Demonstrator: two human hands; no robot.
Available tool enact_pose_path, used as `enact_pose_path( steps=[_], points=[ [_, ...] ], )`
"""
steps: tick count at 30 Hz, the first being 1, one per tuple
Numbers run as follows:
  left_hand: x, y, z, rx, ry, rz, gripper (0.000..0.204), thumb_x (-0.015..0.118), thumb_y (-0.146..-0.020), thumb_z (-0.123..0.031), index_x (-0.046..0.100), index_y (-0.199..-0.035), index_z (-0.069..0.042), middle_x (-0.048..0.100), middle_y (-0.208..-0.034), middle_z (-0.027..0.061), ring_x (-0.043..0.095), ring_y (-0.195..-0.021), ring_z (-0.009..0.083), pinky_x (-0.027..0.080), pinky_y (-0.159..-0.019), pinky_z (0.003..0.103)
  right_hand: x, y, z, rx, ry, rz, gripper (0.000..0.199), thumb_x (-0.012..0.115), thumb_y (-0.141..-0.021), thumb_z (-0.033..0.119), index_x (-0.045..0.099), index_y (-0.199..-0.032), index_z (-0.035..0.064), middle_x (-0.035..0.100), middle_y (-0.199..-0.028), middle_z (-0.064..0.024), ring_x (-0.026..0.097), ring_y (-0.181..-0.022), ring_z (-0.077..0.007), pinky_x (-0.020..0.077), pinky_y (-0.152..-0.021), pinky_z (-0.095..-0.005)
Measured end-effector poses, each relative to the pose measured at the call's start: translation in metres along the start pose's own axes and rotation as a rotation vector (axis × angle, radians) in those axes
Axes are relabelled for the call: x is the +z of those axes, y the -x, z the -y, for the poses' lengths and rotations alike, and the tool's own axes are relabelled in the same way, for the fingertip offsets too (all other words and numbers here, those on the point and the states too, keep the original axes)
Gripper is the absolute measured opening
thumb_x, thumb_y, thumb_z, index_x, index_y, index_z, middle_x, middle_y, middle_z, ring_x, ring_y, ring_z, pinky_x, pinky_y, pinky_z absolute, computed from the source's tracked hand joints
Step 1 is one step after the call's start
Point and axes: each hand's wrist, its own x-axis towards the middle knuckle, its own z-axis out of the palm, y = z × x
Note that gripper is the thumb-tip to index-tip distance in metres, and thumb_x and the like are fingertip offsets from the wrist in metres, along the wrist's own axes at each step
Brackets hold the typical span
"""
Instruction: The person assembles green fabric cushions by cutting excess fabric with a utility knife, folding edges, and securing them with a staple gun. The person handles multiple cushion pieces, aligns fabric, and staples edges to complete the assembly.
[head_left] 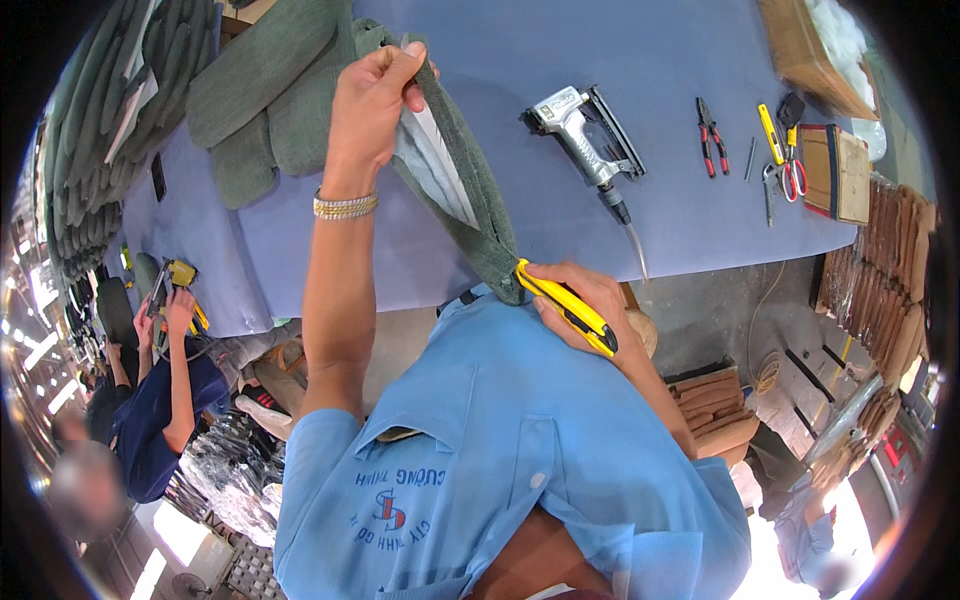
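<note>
Over the table (690, 50), left grip (372, 105) pinches far end of green fabric cover (465, 150); right grip (590, 293) wraps yellow cutter (542, 287), tip at cover's near end.

Cushions (265, 75) lie left of the cover (470, 172) in my left fingers (405, 66); to its right — on the tabletop (680, 50) — staple gun (580, 130), pliers (712, 140), scissors (783, 180), then a box (838, 175).

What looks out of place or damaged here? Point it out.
Nothing looks spilled or plainly damaged. Only the green cover stands out: it gapes open, showing pale material inside. The left hand grips its upper end and the right hand holds a yellow knife by its lower end, so this may not be damage.
</note>
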Motion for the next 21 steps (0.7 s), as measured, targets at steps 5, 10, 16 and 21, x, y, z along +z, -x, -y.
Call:
enact_pose_path(
  steps=[5, 10, 16, 21],
  points=[
    [0.002, -0.027, 0.039, -0.071, 0.172, -0.094, 0.03, 0.064, -0.102, -0.031, 0.065, -0.09, -0.004, 0.06, -0.075, 0.0014, 0.056, -0.06, 0.0077, 0.052, -0.063, 0.027, 0.006, 0.009, -0.001, -0.002, -0.027, -0.018, 0.035, 0.072, -0.085, 0.002, 0.068, -0.12, 0.0033, 0.072, -0.096, -0.0138, 0.071, -0.079, -0.0252, 0.056, -0.072, -0.0324],
    [0.0, -0.042, 0.044, -0.102, 0.158, -0.119, 0.03, 0.065, -0.101, -0.03, 0.063, -0.088, -0.003, 0.058, -0.069, 0.0015, 0.059, -0.057, 0.0092, 0.054, -0.054, 0.029, 0.006, 0.012, 0.003, 0.028, -0.029, -0.036, 0.035, 0.073, -0.086, 0.003, 0.068, -0.12, 0.0022, 0.073, -0.1, -0.0147, 0.072, -0.083, -0.0264, 0.0561, -0.076, -0.0323],
    [-0.019, -0.008, 0.04, -0.03, 0.009, -0.238, 0.034, 0.067, -0.099, -0.031, 0.063, -0.082, -0.002, 0.051, -0.062, -0.0007, 0.051, -0.054, 0.0071, 0.053, -0.057, 0.027, -0.014, 0.014, -0.019, 0.093, -0.148, -0.428, 0.027, 0.072, -0.093, 0.014, 0.07, -0.117, 0.0002, 0.074, -0.101, -0.0121, 0.069, -0.084, -0.0151, 0.0556, -0.078, -0.0305],
    [-0.08, 0.037, 0.075, -0.005, 0.1, -0.46, 0.03, 0.065, -0.1, -0.028, 0.066, -0.086, -0.002, 0.062, -0.069, 0.0019, 0.055, -0.058, 0.0087, 0.054, -0.061, 0.026, -0.112, -0.022, -0.12, 0.638, 0.655, -0.306, 0.058, 0.071, -0.087, 0.058, 0.074, -0.086, 0.0003, 0.073, -0.084, -0.0204, 0.071, -0.075, -0.0327, 0.0548, -0.069, -0.0429]
  ],
)
